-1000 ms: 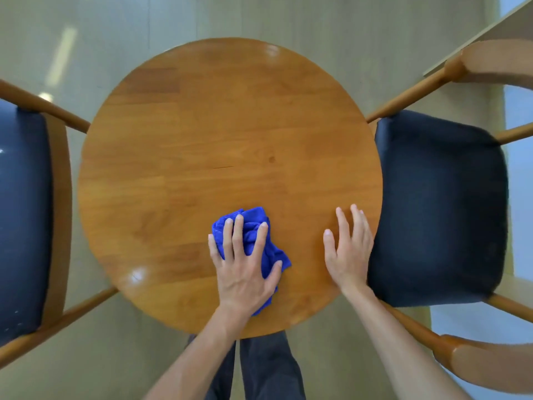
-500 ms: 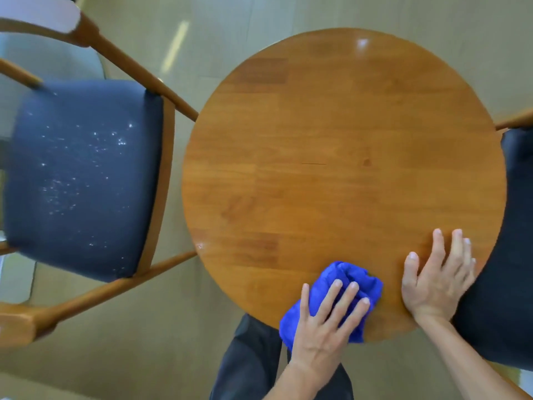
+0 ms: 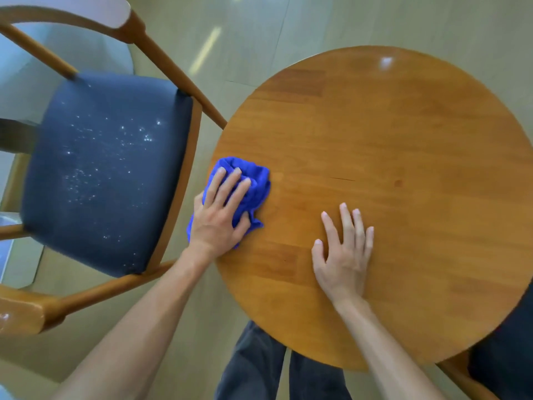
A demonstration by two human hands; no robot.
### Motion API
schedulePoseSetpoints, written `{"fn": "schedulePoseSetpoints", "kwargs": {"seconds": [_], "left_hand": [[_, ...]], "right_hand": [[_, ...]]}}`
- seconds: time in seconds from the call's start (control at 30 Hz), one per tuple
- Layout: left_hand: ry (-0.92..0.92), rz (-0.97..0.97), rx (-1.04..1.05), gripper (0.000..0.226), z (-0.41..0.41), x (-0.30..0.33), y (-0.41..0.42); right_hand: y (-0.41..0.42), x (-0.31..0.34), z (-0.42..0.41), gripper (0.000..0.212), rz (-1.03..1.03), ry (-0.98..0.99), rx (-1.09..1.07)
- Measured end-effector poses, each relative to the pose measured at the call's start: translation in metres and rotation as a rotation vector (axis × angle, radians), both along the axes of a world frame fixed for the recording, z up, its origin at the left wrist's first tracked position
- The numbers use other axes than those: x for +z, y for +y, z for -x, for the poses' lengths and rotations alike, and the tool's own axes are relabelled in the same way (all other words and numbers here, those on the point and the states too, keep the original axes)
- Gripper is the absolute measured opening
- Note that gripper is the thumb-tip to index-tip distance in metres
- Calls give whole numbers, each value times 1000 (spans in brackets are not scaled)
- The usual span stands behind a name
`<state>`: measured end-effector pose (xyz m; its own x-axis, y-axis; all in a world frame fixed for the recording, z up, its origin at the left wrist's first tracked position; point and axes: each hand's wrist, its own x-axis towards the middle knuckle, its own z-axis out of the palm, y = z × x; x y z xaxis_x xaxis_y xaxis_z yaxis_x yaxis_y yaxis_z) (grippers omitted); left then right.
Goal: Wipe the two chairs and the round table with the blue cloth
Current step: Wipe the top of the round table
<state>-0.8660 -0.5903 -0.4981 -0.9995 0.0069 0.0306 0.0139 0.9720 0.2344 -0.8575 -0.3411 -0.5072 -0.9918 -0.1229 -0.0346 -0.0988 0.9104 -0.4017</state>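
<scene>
Viewed from above through the head camera, I see the round wooden bench (image 3: 403, 168) filling the right half of the field. The blue cloth (image 3: 253, 183) lies bunched at the bench's left edge, with part of it hanging just past the rim. My left hand (image 3: 220, 215) lies on top of the cloth, its fingers (image 3: 230, 183) extended and spread and the thumb alongside, pressing the cloth flat against the wood rather than curling round it. My right hand (image 3: 343, 255) rests palm down on bare wood nearer the middle of the bench, fingers straight and slightly fanned, holding nothing; it is near the cloth but apart from it. The left chair (image 3: 101, 174) stands just beside the bench on the cloth's side: a dark blue padded seat in a wooden frame, with one arm rail running close to the bench rim. Pale specks (image 3: 115, 145) are scattered over its seat cushion. Only a dark corner of the right chair (image 3: 507, 356) shows at the lower right, partly under the bench edge. My dark trouser legs (image 3: 277, 368) appear below the near rim, over a pale floor (image 3: 288, 30).
</scene>
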Motion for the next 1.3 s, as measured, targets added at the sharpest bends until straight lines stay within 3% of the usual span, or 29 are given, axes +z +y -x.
{"fn": "schedulePoseSetpoints", "kwargs": {"seconds": [0.17,0.4,0.53,0.67,0.77,0.9,1.0,1.07,1.13,1.17,1.23,1.3], "left_hand": [[-12,47,191,57,5,4,17],[20,-3,-185,56,-89,-2,101],[68,4,-271,57,-6,-6,60],[-7,43,5,58,101,-4,33],[-26,45,140,58,106,-1,48],[-118,-18,173,55,24,4,129],[-177,-200,76,48,-38,18,195],[-204,-498,123,44,-50,34,196],[-121,-698,223,42,-46,44,171],[-80,-681,246,43,-41,45,156],[-46,-499,279,46,-29,35,129],[-136,-351,342,50,-20,26,113]], "right_hand": [[6,-13,-6,53,-175,53,85],[1,-15,-3,54,-208,64,63],[0,-14,-3,55,-201,64,57],[2,-11,-4,54,-160,35,56],[2,-7,-1,51,-7,-36,6],[8,15,4,50,417,-161,-160],[17,41,-9,51,670,-218,-318],[20,49,-24,50,720,-230,-417],[16,48,-39,51,570,-202,-391],[11,43,-46,56,419,-192,-322],[-2,33,-51,67,101,-183,-226],[-12,25,-43,70,-80,-169,-253]]}}
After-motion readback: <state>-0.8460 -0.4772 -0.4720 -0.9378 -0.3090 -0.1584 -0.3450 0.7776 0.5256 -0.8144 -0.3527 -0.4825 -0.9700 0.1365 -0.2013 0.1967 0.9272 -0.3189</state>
